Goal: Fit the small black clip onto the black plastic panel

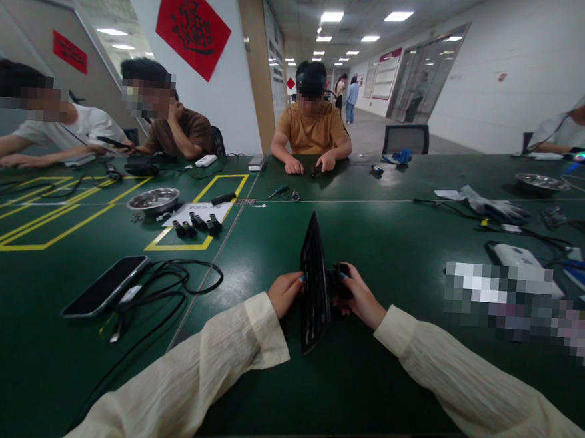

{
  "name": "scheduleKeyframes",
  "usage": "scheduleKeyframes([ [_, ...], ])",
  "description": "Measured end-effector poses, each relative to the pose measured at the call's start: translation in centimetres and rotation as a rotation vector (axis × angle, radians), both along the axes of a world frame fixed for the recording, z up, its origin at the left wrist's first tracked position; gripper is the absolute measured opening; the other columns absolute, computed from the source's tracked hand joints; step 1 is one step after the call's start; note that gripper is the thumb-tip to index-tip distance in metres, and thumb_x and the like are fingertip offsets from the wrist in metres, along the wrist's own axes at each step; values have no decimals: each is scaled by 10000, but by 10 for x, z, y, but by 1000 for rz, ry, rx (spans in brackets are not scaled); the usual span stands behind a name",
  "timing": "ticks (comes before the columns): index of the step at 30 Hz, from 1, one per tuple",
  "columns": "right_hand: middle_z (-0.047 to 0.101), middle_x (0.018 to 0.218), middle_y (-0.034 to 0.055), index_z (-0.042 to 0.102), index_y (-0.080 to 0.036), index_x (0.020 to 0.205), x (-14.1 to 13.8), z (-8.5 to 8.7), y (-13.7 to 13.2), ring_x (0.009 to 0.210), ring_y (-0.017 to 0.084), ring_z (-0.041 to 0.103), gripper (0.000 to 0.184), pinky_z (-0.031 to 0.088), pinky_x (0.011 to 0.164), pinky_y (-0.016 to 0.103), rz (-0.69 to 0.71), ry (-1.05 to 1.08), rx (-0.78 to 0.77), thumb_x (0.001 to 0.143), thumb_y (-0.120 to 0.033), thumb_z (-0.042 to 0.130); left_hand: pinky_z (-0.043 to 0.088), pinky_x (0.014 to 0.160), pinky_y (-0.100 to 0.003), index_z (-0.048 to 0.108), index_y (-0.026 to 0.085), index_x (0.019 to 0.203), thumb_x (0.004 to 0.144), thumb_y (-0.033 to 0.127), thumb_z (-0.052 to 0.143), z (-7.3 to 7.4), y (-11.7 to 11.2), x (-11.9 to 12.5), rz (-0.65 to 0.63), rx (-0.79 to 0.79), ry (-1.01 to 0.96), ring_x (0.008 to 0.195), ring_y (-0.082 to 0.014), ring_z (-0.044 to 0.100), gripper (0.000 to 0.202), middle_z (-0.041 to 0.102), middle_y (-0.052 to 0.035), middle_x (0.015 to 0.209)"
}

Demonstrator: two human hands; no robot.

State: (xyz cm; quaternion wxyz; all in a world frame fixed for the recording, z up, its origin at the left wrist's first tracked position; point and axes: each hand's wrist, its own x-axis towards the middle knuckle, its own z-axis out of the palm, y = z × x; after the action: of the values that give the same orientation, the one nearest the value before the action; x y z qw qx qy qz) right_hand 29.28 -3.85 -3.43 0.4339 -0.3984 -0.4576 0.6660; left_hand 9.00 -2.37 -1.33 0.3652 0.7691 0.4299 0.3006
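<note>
A black keyboard (pixel 313 280) stands on its edge on the green table (pixel 400 253), right in front of me. My left hand (pixel 285 292) grips its left face with curled fingers. On the other side my right hand (pixel 360 297) presses a small black object (pixel 341 279) against it, fingers wrapped round; I cannot make out what that object is. Both my arms are in cream sleeves.
A dark phone (pixel 105 286) with a coiled black cable (pixel 168 284) lies at my left. A metal bowl (pixel 153 199), small black parts (pixel 196 225) and paper sit inside yellow floor-tape lines. A person in an orange shirt (pixel 311 130) sits opposite; others sit left and far right.
</note>
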Motion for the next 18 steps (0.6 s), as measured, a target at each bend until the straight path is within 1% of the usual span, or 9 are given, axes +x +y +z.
scheduleKeyframes([
  [3, 566, 566, -40, 279, -286, 1182, 0, 0, 0, 374, 121, 512, 465, 320, 306, 172, -2, 4, -8, 799, -495, 441, 362, 588, -248, 467, 155, 656, 839, 378, 294, 0, 0, 0, -16, 34, 30, 618, -146, 464, 336, 466, -7, 616],
  [7, 559, 552, -45, 277, -281, 1181, -1, 1, 0, 367, 122, 508, 469, 316, 298, 169, -10, -7, -11, 796, -491, 442, 368, 606, -256, 470, 154, 661, 865, 387, 239, -1, -1, 1, 12, 80, 66, 628, -149, 465, 386, 477, -13, 624],
  [10, 556, 539, -47, 272, -275, 1180, -2, 0, 1, 357, 123, 502, 463, 317, 296, 172, -6, -2, -3, 800, -481, 438, 369, 610, -261, 447, 158, 632, 875, 394, 207, -2, 0, 2, 35, 65, 53, 613, -145, 453, 415, 464, -10, 611],
  [13, 558, 532, -46, 271, -274, 1178, -2, -1, 1, 353, 125, 502, 463, 322, 294, 174, -10, -2, -3, 800, -482, 439, 369, 598, -260, 438, 160, 622, 863, 390, 221, -4, 1, 0, 7, 57, 27, 606, -146, 452, 397, 458, -10, 601],
  [16, 557, 534, -46, 278, -279, 1180, -1, -4, 2, 360, 128, 509, 466, 324, 293, 173, -18, 3, -2, 796, -487, 442, 370, 606, -260, 472, 153, 674, 832, 363, 283, -5, 2, -1, -43, 87, 38, 636, -154, 469, 324, 484, -17, 635],
  [18, 556, 542, -46, 279, -281, 1184, -1, -5, 2, 364, 129, 512, 471, 323, 292, 174, -20, 2, -4, 795, -490, 444, 366, 607, -257, 473, 153, 675, 837, 361, 283, -5, 2, -1, -30, 97, 58, 634, -151, 466, 325, 478, -13, 632],
])
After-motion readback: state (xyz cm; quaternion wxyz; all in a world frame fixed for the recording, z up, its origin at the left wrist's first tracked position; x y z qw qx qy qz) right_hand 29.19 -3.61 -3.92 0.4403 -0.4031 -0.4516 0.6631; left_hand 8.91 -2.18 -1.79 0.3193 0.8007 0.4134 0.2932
